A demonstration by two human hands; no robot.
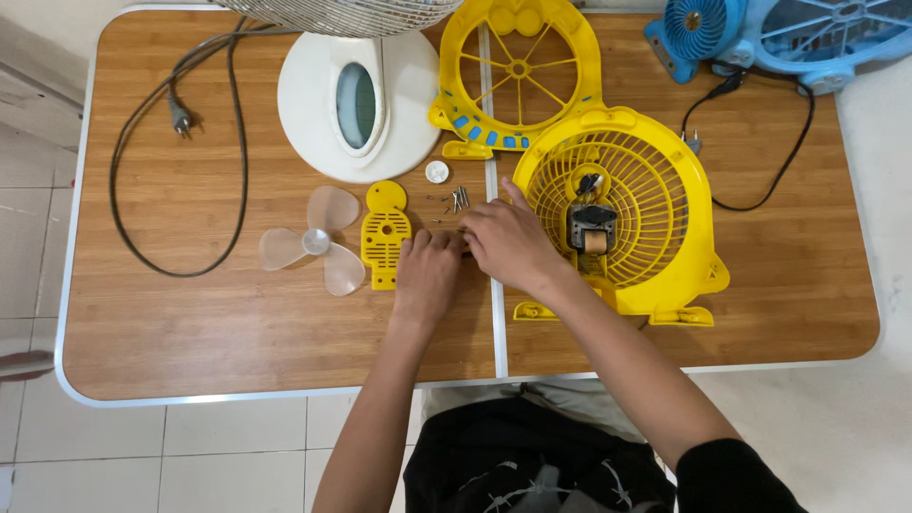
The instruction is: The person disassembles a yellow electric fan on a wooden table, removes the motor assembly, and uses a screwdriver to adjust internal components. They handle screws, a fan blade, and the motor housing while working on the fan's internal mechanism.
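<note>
Both hands met at the middle of the frame, over the seam of the wooden folding table (190,323). The left hand (427,271) lay knuckles up, fingers curled under and closed; whether it pinched anything I could not tell, as the fingers hid it. The right hand (508,242) lay just beside it, touching or nearly so, fingers bent down onto the table with the forefinger stretched toward the upper part of the frame; whatever it gripped, if anything, was hidden as well.

Just above the hands lay a small heap of screws (456,199), kept close, seemingly so they stayed within reach, with a small white cap (436,172) a little above them. To the left of the hands lay a yellow vented cover plate (386,233), flat, and left of that a clear three-blade fan propeller (313,242), set aside face up.

Right of the hands lay the yellow fan housing (655,228), grille up, its small motor (591,228) exposed at the centre; the right wrist crossed its lower left edge. The matching yellow front grille (560,71) lay at centre top, apart. At upper centre left stood a white fan base (313,104), its grey power cord (142,152) looping down the left side. A blue fan (760,33) sat in the upper right corner, a black cord (788,152) trailing from it.
</note>
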